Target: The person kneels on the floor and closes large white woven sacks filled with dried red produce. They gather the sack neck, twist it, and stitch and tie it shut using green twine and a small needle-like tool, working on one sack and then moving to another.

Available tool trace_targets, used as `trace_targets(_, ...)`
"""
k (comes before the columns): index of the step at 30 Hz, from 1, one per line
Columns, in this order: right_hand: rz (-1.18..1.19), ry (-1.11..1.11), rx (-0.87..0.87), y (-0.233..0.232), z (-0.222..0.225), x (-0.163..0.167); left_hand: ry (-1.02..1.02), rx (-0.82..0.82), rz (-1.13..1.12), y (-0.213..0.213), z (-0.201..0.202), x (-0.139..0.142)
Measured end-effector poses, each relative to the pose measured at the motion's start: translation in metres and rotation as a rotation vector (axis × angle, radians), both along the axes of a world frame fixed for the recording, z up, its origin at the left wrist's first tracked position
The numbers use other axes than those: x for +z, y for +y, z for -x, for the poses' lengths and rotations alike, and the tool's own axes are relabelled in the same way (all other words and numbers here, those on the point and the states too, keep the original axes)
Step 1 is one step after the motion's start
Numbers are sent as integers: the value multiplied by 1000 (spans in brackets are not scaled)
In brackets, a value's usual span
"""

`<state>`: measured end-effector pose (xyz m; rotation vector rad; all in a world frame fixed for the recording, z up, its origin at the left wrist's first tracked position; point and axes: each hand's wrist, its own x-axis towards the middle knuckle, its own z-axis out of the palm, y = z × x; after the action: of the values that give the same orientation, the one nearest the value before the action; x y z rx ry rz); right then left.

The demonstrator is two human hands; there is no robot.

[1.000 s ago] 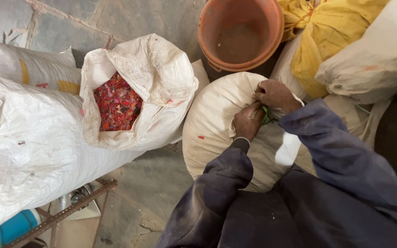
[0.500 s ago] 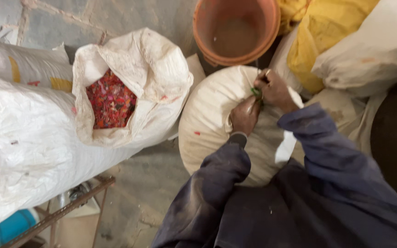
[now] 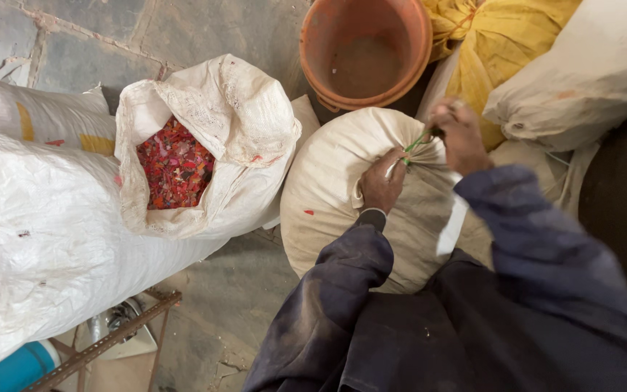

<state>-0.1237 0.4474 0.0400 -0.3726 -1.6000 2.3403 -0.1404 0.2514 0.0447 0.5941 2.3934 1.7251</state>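
Observation:
A full cream sack stands in front of me, its mouth gathered into a bunch. My left hand grips that gathered neck. My right hand holds a thin green string that runs from the neck up to its fingers. Both arms are in dark blue sleeves. To the left, an open white sack shows red and pink plastic flakes inside.
An orange bucket stands behind the tied sack. Yellow sacks and a white sack lie at the right. Large white sacks fill the left. A rusty metal frame and a blue container sit bottom left.
My right hand has pulled away from the sack's neck, up and to the right, drawing the green string out. My left hand stays on the gathered neck.

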Motion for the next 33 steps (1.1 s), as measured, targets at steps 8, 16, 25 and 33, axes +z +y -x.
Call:
trace_targets(8,-694,-653,402,45,-19,-14,-28,-24,60,-2,-3,-17)
trace_targets(16,-1023,-533,444,42,-30,26,122,-210,155,-3,2,24)
trace_targets(25,-1206,-526,435,66,-68,59,262,-349,221,-1,32,30)
trace_targets(33,-1595,-309,192,31,-76,31,197,-516,153,3,58,8)
